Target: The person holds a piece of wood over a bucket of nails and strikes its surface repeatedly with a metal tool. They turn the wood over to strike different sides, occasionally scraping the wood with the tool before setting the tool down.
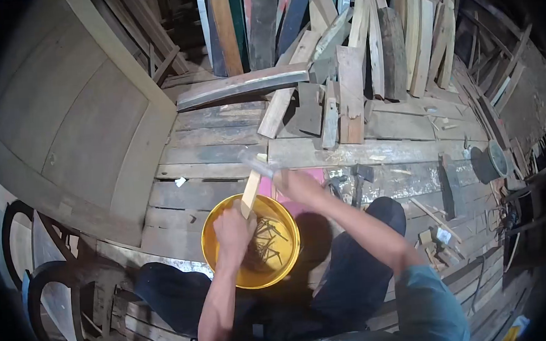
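Two bare hands, one left (234,229) and one right (296,186), are operating with one item each: one pale wood strip (251,194) and one motion-blurred tool (259,164). One yellow basin (295,231) is containing numerous thin dark nails (268,239), which are overlapping too closely for an exact count, while one dark bucket (497,158), two dark-headed tools (362,174) and one pink sheet (302,180) are occupying the floor (222,153). One panelled door (89,132) and two dark curved frames (37,297) are standing at the left, and well over ten boards (350,84) are leaning or lying at the far side, overlapping too much for an exact total.
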{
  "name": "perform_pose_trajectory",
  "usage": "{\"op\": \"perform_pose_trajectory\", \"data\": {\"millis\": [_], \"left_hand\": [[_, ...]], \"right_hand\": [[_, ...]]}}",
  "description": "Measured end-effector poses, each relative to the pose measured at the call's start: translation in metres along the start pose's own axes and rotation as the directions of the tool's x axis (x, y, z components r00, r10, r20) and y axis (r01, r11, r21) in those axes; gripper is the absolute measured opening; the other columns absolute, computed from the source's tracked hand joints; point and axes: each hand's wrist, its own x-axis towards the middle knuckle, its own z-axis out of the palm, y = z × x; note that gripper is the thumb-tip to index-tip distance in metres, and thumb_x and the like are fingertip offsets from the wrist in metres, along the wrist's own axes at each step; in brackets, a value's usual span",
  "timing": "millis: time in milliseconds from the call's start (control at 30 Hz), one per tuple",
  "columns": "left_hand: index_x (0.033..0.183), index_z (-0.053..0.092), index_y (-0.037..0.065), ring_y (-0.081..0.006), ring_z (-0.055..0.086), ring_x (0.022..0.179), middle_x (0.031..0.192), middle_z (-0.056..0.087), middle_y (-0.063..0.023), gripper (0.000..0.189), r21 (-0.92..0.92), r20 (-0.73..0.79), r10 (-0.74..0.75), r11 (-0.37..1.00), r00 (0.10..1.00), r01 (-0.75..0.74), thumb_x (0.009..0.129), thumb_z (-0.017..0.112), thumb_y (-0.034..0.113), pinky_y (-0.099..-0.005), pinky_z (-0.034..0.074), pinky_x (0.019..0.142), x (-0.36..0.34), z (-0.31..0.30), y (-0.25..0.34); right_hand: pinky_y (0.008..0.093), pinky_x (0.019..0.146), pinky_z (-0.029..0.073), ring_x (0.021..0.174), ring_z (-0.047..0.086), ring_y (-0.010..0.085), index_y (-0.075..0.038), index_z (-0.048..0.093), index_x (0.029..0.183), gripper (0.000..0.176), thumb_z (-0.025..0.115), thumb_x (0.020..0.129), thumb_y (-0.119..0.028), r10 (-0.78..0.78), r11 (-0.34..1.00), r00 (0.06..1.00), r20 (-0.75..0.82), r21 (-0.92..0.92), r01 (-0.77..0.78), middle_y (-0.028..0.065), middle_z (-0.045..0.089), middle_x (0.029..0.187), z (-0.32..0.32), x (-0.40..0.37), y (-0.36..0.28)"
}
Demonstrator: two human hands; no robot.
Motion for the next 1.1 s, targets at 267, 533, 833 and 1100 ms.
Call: {"op": "perform_pose_trajectory", "data": {"millis": [267,533,833,1100], "left_hand": [[0.093,0.059,0.003,-0.0395,0.068,0.066,0.068,0.066,-0.02,0.031,0.012,0.01,-0.029,1.0,1.0,0.029,0.079,0.07,0.028,-0.0492,0.055,0.064,-0.002,-0.002,0.007],[0.095,0.059,0.003,-0.0384,0.068,0.065,0.067,0.066,-0.019,0.031,0.01,-0.01,-0.025,1.0,1.0,0.025,0.079,0.07,0.027,-0.0486,0.055,0.062,-0.004,0.002,-0.001],[0.105,0.058,0.003,-0.0434,0.067,0.07,0.07,0.067,-0.0211,0.038,-0.088,-0.047,-0.077,0.993,0.996,0.073,0.081,0.069,0.03,-0.0534,0.054,0.067,-0.007,0.003,-0.001],[0.118,0.041,-0.008,-0.0488,0.062,0.091,0.097,0.061,-0.0336,0.046,-0.6,-0.13,-0.288,0.784,0.949,0.156,0.093,0.06,0.026,-0.0499,0.049,0.08,-0.004,0.001,0.009]], "right_hand": [[0.053,0.068,0.049,0.075,0.065,0.0427,0.004,0.056,0.102,0.036,0.054,0.095,-0.031,0.034,0.999,0.996,-0.077,-0.037,-0.037,0.0256,0.066,0.081,0.005,0.023,0.023],[0.0537,0.07,0.051,0.079,0.067,0.0422,0.0,0.057,0.105,0.038,0.055,0.094,-0.036,-0.128,0.987,0.989,-0.07,-0.107,0.121,0.0265,0.067,0.084,0.021,-0.021,0.005],[0.0411,0.071,0.054,0.069,0.066,0.0314,0.002,0.059,0.107,0.036,0.056,0.092,-0.03,0.2,0.928,0.974,-0.108,0.339,-0.153,0.0208,0.068,0.082,0.012,0.032,0.037],[0.0283,0.065,0.053,0.078,0.063,0.0123,0.0,0.054,0.114,0.045,0.072,0.089,-0.033,0.066,0.505,0.992,0.105,0.854,-0.124,0.0043,0.063,0.089,0.036,-0.012,-0.028]]}}
